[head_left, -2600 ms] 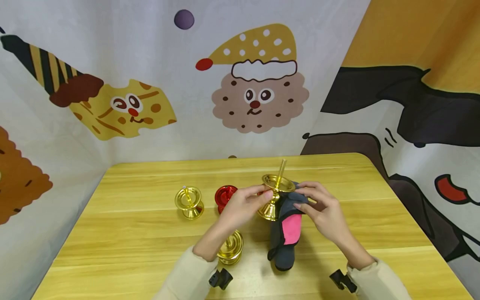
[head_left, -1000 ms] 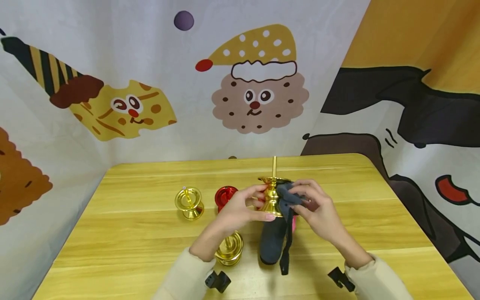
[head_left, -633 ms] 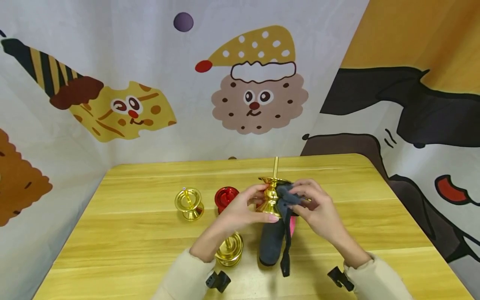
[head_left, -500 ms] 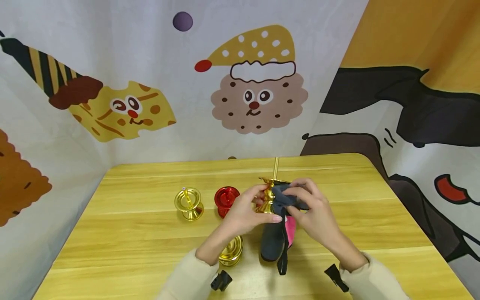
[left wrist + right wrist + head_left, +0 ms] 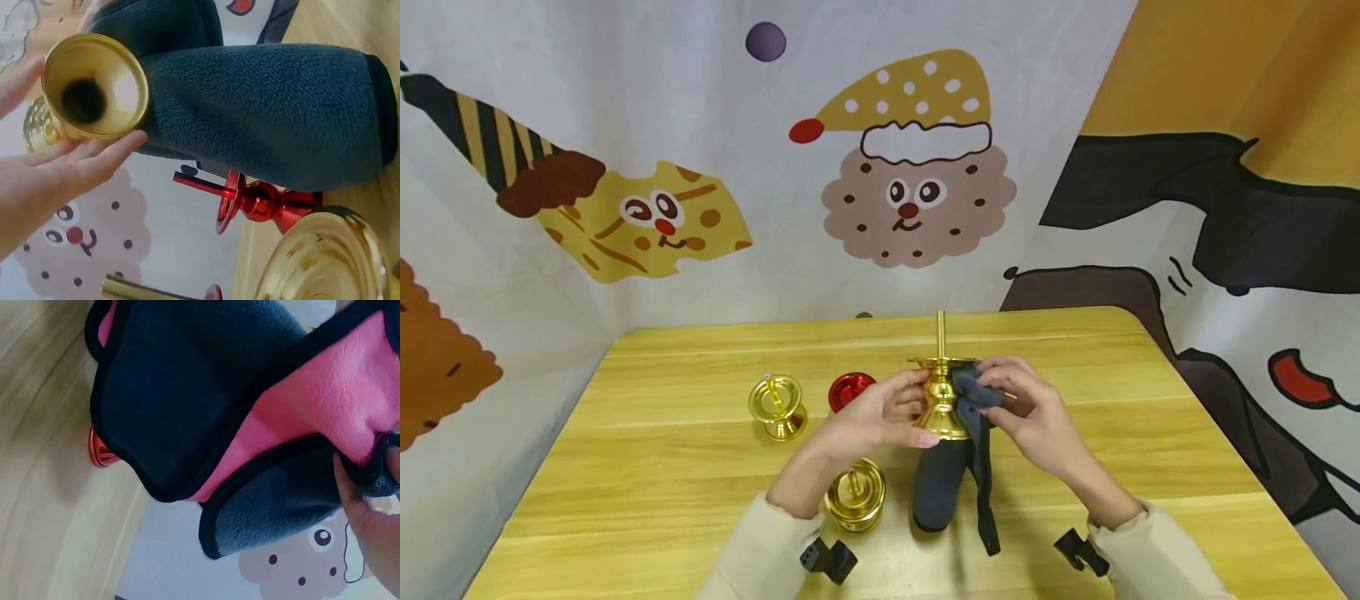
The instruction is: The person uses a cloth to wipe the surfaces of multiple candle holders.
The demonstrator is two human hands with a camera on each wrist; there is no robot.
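My left hand [image 5: 872,412] grips a gold candle holder [image 5: 942,398] upright above the table, fingers behind it and thumb at its base rim. The left wrist view shows its hollow base [image 5: 115,78]. A long thin spike rises from its dish. My right hand [image 5: 1033,408] pinches a bunched dark grey cleaning cloth [image 5: 169,387] with pink lining and black edging. The bunch lies against the right side of the holder's stem, and the rest of the cloth hangs down below. A small gold tip shows beside the right fingers.
Two more gold candle holders stand on the wooden table [image 5: 685,475]: one at the left [image 5: 778,404], one nearer the front [image 5: 857,496]. A red candle holder [image 5: 850,388] stands behind my left hand, partly hidden. A printed cartoon curtain [image 5: 760,167] hangs behind the table.
The held gold candle holder has gone from tilted to upright and a little left. The cloth bunch shifts back and forth over its right side, and the pink lining has turned out of the head view.
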